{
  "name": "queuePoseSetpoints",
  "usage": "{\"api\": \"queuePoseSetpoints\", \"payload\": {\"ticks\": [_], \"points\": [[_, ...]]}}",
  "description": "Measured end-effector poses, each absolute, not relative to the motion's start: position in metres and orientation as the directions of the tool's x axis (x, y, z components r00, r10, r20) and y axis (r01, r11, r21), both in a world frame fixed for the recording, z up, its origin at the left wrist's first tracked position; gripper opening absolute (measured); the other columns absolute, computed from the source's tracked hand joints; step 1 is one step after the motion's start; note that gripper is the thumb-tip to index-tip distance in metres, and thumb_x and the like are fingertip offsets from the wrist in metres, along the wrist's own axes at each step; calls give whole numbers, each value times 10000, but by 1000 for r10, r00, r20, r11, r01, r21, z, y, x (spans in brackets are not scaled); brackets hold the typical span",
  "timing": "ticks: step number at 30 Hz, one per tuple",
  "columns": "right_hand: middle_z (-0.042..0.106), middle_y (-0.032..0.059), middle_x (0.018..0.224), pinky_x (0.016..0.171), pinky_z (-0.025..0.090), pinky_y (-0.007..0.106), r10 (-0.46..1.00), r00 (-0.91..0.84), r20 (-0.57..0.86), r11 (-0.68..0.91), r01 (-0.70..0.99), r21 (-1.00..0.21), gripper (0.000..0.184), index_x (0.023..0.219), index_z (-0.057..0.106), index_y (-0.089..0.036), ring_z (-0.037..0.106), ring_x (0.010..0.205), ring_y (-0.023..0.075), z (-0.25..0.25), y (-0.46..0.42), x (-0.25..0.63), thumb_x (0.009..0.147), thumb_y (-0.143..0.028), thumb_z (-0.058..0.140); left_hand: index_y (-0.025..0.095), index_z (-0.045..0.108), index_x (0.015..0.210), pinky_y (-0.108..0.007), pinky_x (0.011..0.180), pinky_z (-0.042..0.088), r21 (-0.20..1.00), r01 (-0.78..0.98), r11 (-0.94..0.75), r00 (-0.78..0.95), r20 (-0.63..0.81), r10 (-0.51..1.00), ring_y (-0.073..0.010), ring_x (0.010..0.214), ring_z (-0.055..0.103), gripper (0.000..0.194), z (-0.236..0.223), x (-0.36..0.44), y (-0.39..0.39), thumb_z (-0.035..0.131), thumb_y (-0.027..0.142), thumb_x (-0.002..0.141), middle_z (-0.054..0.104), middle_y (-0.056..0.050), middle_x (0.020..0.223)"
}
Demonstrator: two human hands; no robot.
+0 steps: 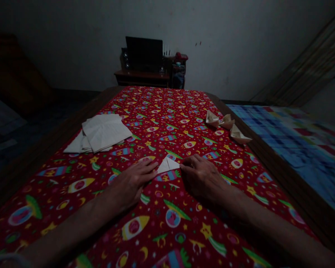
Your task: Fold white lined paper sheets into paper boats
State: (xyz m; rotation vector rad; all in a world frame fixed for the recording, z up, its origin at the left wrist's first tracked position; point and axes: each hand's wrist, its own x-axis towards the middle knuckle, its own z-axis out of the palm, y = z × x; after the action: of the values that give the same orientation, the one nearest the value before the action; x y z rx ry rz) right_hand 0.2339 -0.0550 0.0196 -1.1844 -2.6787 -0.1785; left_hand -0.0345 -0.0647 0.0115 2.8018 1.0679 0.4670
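Observation:
A small white piece of paper [168, 165], folded into a triangle with a seam down its middle, lies on the red patterned cloth between my hands. My left hand [135, 182] rests on the cloth with its fingers stretched out flat, their tips at the paper's left corner. At the right corner, the thumb and fingertips of my right hand [202, 173] pinch the paper. Its other fingers are curled and partly in shadow.
A stack of white paper sheets [107, 132] lies on the left of the cloth [167, 108]. Several folded paper boats [240, 134] stand near the table's right edge. Beyond the far end are a dark monitor [144, 54] and speakers. A checked blue bedspread [290, 149] is at right.

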Motion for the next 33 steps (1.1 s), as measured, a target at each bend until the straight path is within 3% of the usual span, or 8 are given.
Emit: {"api": "queuePoseSetpoints", "payload": {"ticks": [5, 7, 11, 16, 21, 27, 31, 33], "points": [[589, 112, 980, 730, 383, 357, 608, -761, 227, 729, 648, 220, 165, 955, 628, -161, 487, 877, 217, 31, -43, 214, 896, -209, 481, 162, 710, 971, -394, 938, 500, 345, 588, -732, 615, 397, 681, -218, 1126, 567, 394, 11, -29, -54, 391, 42, 774, 646, -98, 1158], [592, 109, 980, 743, 395, 362, 571, -797, 198, 764, 604, 229, 169, 968, 622, -155, 496, 883, 215, 35, -40, 206, 901, -179, 469, 164, 709, 949, -375, 911, 515, 389, 573, -722, 589, 417, 692, -202, 1064, 601, 367, 12, -25, -50, 406, 49, 779, 679, -85, 1087], [596, 91, 959, 730, 425, 305, 562, -804, 194, 813, 580, 48, 142, 977, 617, -155, 514, 863, 180, 28, -31, 203, 888, -170, 508, 182, 705, 948, -339, 845, 537, 451, 576, -682, 562, 387, 731, -177, 946, 643, 383, 20, -22, -42, 411, 35, 753, 708, -55, 988], [621, 68, 926, 650, 444, 241, 614, -709, 347, 788, 573, -225, 187, 961, 651, -186, 561, 774, 139, 7, -17, 215, 882, -132, 490, 174, 696, 1026, -319, 811, 531, 517, 648, -560, 497, 270, 825, -187, 883, 662, 399, 32, -19, -35, 393, 94, 779, 715, -55, 976], [639, 57, 899, 627, 456, 228, 661, -655, 366, 750, 568, -338, 191, 916, 671, -193, 592, 751, 141, 3, -13, 218, 896, -189, 481, 220, 683, 1068, -292, 766, 514, 559, 654, -510, 494, 195, 847, -192, 859, 667, 363, 33, -7, -29, 408, 179, 836, 716, -35, 982], [622, 42, 832, 580, 412, 207, 596, -714, 368, 803, 530, -272, 232, 1013, 614, -166, 541, 651, 103, 8, -15, 221, 900, -98, 423, 196, 700, 973, -265, 703, 500, 656, 619, -431, 475, 124, 871, -186, 792, 657, 325, 39, 2, -24, 397, 256, 870, 717, -36, 910], [623, 58, 825, 617, 409, 235, 615, -693, 376, 775, 619, -127, 224, 1073, 566, -140, 524, 695, 128, 10, -19, 216, 899, -102, 430, 183, 681, 935, -274, 744, 507, 778, 528, -341, 454, 82, 887, -173, 794, 644, 449, 38, 6, -25, 275, 376, 941, 697, -43, 872], [618, 67, 809, 619, 403, 248, 632, -674, 381, 743, 667, -53, 184, 1017, 581, -140, 514, 710, 146, 10, -21, 211, 908, -142, 432, 173, 655, 1011, -300, 821, 498, 779, 496, -384, 441, 155, 884, -179, 885, 630, 390, 31, 9, -27, 336, 381, 927, 675, -62, 971]]}}
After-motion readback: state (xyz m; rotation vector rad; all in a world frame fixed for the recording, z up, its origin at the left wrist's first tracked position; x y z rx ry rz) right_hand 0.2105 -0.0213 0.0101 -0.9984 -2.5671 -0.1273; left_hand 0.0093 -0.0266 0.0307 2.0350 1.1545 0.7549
